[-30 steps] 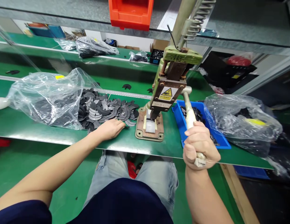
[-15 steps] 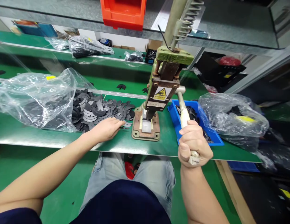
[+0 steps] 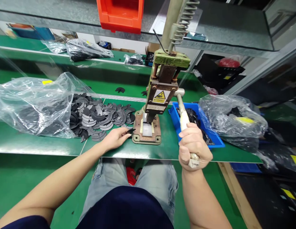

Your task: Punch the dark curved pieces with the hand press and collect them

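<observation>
My left hand (image 3: 117, 138) pinches a small black curved piece (image 3: 131, 130) between thumb and fingers, at the left edge of the press base (image 3: 136, 138). Behind that hand lies a heap of grey and black curved pieces (image 3: 100, 116), spilling from a clear plastic bag (image 3: 38, 108). My right hand (image 3: 195, 145) is wrapped round the lever handle (image 3: 184, 119) of the green hand press (image 3: 162, 92). Under the press's ram (image 3: 151, 117) a pale block (image 3: 147, 129) sits on the base. The tip of the held piece is partly hidden by my fingers.
A blue tray (image 3: 218, 140) with black parts stands right of the press, beside another clear bag (image 3: 233, 117). An orange bin (image 3: 121, 19) hangs over the shelf edge above. Single black pieces (image 3: 120, 90) lie on the green surface behind. The bench's front edge runs before my lap.
My left hand has moved right from the heap to the press base and now shows a black curved piece in its fingers. My right hand stays on the lever; the view has shifted slightly.
</observation>
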A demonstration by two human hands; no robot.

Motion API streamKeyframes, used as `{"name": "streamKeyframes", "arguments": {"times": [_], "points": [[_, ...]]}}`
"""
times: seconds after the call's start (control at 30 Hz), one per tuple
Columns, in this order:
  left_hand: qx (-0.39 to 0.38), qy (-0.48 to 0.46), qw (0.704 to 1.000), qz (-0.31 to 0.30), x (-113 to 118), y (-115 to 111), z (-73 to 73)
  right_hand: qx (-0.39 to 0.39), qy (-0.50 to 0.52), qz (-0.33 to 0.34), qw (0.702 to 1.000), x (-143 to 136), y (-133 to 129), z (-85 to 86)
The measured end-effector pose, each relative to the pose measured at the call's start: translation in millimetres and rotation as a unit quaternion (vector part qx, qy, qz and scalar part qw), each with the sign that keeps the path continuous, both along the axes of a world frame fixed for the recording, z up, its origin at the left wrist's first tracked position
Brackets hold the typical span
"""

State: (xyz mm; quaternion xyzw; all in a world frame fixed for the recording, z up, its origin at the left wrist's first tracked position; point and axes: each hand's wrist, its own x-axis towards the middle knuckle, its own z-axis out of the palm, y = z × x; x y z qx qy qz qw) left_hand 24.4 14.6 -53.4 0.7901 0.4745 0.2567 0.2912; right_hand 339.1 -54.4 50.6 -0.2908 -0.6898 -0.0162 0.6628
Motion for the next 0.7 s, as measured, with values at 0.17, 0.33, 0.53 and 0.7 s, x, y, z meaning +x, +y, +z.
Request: {"name": "streamKeyframes", "arguments": {"times": [0.17,0.33,0.53,0.7], "points": [[-0.162,-0.142,0.975,0.047,13,19,11.9,0.008,0.006,0.007,1.000,0,0,-1.7],[-0.235,-0.163,0.958,0.009,51,49,24.7,0.010,0.014,0.013,1.000,-1,1,-2.8],[-0.278,-0.157,0.948,0.006,80,75,16.0,0.008,0.010,0.015,1.000,0,0,-2.9],[-0.295,-0.140,0.945,-0.003,83,82,20.1,0.010,0.022,0.013,1.000,-2,0,-3.6]]}}
